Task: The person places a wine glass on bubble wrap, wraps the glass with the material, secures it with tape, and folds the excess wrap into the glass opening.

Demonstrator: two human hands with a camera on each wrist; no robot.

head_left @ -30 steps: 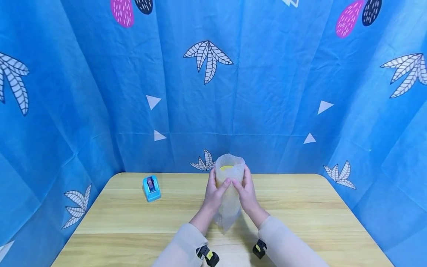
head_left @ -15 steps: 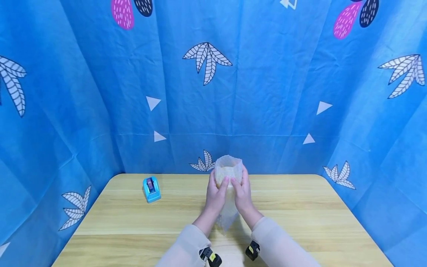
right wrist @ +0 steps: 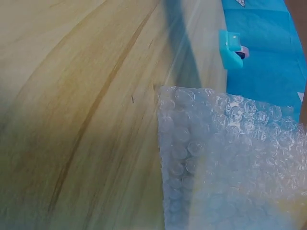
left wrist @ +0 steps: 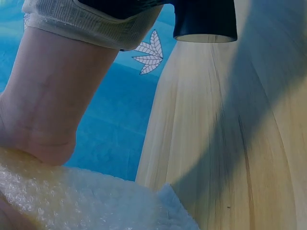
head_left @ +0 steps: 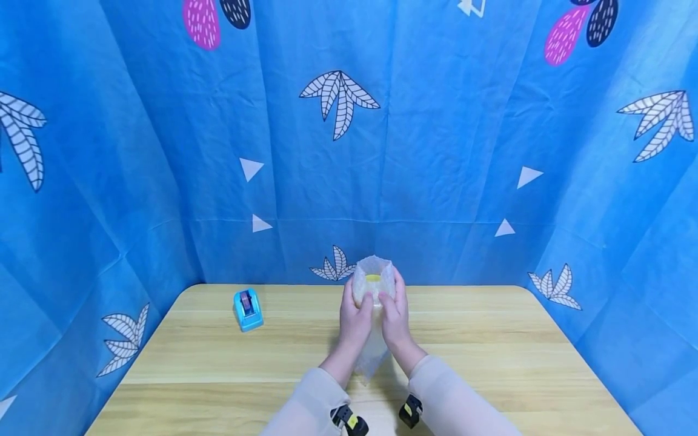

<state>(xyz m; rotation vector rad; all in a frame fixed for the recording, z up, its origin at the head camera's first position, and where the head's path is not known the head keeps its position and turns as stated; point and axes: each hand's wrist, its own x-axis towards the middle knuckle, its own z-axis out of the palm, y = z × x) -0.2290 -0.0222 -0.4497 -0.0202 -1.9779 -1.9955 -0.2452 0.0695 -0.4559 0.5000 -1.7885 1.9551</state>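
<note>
Both hands grip a bubble wrap sleeve (head_left: 376, 330) from its two sides, above the middle of the table. My left hand (head_left: 353, 320) is on its left side and my right hand (head_left: 396, 321) on its right, both thumbs lying on the near face. At the open upper end a round yellow edge (head_left: 373, 278) of something inside shows; the rest of that thing is hidden. The loose lower end hangs toward me in a point. In the right wrist view the wrap (right wrist: 230, 153) has clear round bubbles, and a yellowish tone shows through it.
A light blue tape dispenser (head_left: 248, 310) stands at the back left of the wooden table (head_left: 480, 363). Behind the table's far edge hangs a blue patterned curtain (head_left: 436, 151), which also closes off both sides. Each sleeve carries a black wrist camera (head_left: 349, 420).
The hands have come slightly closer together, and the wrap's mouth looks narrower. The yellow edge, covered half a second ago, shows again. The right forearm has shifted a little left.
</note>
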